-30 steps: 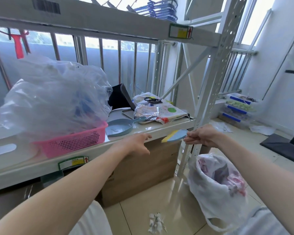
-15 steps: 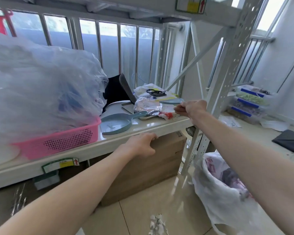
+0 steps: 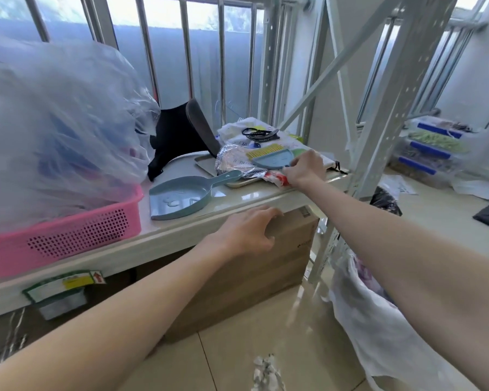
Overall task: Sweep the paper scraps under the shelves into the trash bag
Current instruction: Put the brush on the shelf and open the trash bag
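Observation:
My right hand (image 3: 304, 167) grips the handle of a small blue brush (image 3: 271, 158) with yellow bristles, which lies on the packets on the shelf. A blue dustpan (image 3: 181, 197) lies flat on the shelf (image 3: 237, 198) to its left. Fingers loosely curled, my left hand (image 3: 249, 232) rests on the shelf's front edge, above a cardboard box (image 3: 266, 266). White paper scraps (image 3: 266, 371) lie on the floor tiles at the bottom. A white trash bag (image 3: 384, 320) stands open on the floor at the right.
A pink basket (image 3: 68, 232) with a big clear plastic bag (image 3: 60, 131) fills the shelf's left. A black pouch (image 3: 178, 131), a tray and packets crowd the back. A perforated shelf post (image 3: 378, 136) stands right. Stacked clear boxes (image 3: 432, 148) sit on the far floor.
My right hand has moved from in front of the shelf onto it and set the brush down on the packets. The camera has moved closer and lower. My left hand stays on the edge.

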A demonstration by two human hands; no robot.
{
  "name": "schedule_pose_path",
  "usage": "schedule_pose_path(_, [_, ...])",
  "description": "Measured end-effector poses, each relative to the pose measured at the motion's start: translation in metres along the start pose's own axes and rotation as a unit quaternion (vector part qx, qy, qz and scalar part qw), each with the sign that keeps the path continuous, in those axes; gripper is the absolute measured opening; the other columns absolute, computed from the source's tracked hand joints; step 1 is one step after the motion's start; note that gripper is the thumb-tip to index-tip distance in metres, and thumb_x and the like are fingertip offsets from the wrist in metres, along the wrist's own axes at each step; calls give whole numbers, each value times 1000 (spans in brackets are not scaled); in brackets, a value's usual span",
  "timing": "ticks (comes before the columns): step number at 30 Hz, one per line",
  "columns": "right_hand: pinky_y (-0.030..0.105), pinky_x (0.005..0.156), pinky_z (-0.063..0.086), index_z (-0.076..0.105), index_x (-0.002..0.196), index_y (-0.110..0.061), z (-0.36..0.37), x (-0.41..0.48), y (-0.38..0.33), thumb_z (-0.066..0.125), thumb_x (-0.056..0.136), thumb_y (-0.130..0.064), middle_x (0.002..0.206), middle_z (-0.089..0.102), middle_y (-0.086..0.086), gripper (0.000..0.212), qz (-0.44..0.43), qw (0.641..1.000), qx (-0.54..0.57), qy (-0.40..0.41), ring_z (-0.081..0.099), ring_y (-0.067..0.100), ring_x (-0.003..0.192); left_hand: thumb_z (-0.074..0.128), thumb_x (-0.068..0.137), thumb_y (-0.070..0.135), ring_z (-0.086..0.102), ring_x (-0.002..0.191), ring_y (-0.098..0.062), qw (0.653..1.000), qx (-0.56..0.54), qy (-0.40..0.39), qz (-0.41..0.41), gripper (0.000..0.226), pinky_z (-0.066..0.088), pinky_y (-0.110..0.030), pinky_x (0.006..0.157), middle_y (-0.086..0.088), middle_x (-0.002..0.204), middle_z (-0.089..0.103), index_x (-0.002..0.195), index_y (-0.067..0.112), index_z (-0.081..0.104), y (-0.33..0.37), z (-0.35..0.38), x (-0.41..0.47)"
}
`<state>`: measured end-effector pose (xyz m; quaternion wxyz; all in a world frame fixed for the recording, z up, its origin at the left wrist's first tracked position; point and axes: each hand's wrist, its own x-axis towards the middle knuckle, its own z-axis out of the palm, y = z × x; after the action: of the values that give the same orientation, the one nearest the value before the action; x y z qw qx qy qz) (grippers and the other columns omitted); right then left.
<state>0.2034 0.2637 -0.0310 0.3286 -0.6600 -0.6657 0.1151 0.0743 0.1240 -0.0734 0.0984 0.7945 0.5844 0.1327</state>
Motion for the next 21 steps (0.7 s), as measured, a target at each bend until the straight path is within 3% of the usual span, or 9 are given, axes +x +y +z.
schedule_pose_path(2, [38,89,51,71,96,-11,-5,-1,3,74,74,-32,110,67,11,31,-7,1000,-10,6,59,26,106,60,86,31,52,124,-16,1000,1,-8,-5,61,48,-37,96,7,141,51,144,32,41,1,-1,0])
schedule_pose_path(5, [34,87,50,67,96,-5,-23,-7,11,73,77,-27,113,63,14,29,-10,999,24,34,58,28,105,60,85,31,47,130,-15,1000,4,-17,-14,65,46,-37,100,8,145,48,146,31,39,6,-2,-1])
schedule_pose_path(9, [37,68,54,68,78,4,-57,-22,37,55,79,-5,84,70,18,16,-21,997,29,67,66,32,81,60,85,31,46,130,-15,998,-30,-32,-49,65,45,-37,100,8,144,48,147,33,39,24,8,-2])
schedule_pose_path(13, [31,60,45,66,71,0,-77,-42,85,50,76,-5,70,65,13,17,-38,999,-25,18,61,28,70,63,86,29,54,122,-20,980,-152,-69,-106,64,49,-37,96,3,143,50,146,32,40,52,46,6])
schedule_pose_path(16, [30,53,45,62,65,-3,-84,-52,136,51,72,-8,66,62,10,14,10,998,-62,-17,58,27,63,65,87,27,52,124,-22,958,-228,-105,-136,66,45,-37,102,-2,140,52,148,24,40,78,82,24])
schedule_pose_path(19, [27,50,39,55,63,-7,-78,-60,196,51,71,-8,68,57,11,9,72,992,-94,-31,53,25,57,67,85,21,58,101,-17,929,-302,-136,-166,65,48,-25,79,0,119,58,145,17,45,105,124,42])
schedule_pose_path(21, [29,57,41,56,74,-7,-70,-63,238,55,74,-8,82,59,15,1,123,983,-131,-43,56,30,69,67,85,17,59,103,-22,911,-340,-136,-192,59,51,-28,80,-4,123,59,141,14,49,121,153,55])
